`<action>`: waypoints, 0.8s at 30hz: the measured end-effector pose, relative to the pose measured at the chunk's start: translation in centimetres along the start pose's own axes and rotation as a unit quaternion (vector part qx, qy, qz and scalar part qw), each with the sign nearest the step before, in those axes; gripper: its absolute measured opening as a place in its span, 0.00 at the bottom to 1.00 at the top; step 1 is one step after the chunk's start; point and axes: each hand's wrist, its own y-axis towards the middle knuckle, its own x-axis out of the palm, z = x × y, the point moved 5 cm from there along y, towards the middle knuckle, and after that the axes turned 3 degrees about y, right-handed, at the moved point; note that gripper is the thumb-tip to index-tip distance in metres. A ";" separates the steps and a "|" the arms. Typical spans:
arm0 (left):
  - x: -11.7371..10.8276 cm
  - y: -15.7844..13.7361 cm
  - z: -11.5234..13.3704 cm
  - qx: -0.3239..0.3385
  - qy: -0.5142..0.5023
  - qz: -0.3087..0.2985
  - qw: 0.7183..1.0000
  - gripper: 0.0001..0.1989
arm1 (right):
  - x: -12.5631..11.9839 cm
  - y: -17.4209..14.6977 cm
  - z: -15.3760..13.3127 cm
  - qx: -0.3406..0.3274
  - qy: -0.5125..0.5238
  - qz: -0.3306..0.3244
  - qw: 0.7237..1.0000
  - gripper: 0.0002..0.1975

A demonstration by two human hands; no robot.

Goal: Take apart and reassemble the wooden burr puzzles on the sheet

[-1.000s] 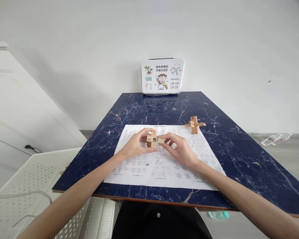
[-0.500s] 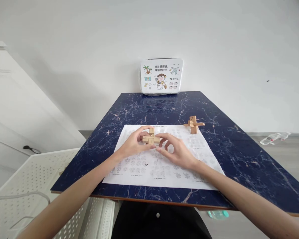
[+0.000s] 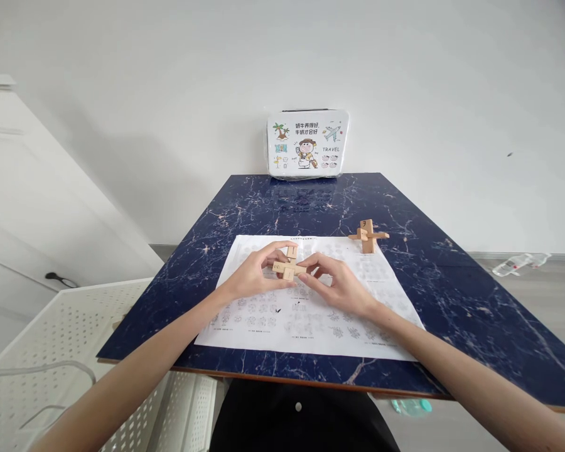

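Between my hands is a small wooden interlocking puzzle (image 3: 289, 270), made of crossed light-wood bars with dark marks on some faces. My left hand (image 3: 254, 273) is closed around its left side, thumb below and index finger above. The fingertips of my right hand (image 3: 336, 284) pinch the bar end on the right. Both hands are just above a printed paper sheet (image 3: 263, 336) with rows of small diagrams. Another wooden interlocking puzzle (image 3: 368, 236) stands at the sheet's upper right corner, with a dark mark near its top.
The blue marbled table (image 3: 287, 207) meets a white wall. A white case with cartoon prints (image 3: 307, 144) leans there at the far edge. On the left stands a white perforated rack (image 3: 66, 314). Plastic bottles (image 3: 520, 263) lie on the floor at right.
The puzzle in my hands has tilted slightly, its right end turning upward. My right fingers have closed in from beside it onto its right bar. The other puzzle stays put.
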 end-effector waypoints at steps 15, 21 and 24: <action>1.0 -0.3 0.4 -0.021 -0.085 -0.080 0.993 0.42 | 0.1 0.5 0.7 0.088 0.165 -0.015 0.982 0.17; -0.3 0.3 -0.7 -0.063 -0.158 0.003 0.985 0.25 | 0.3 0.6 0.0 0.134 0.242 -0.053 0.960 0.19; -0.7 0.5 -0.5 -0.072 -0.115 0.022 0.990 0.18 | 0.7 0.5 -0.2 0.147 0.221 -0.071 0.962 0.21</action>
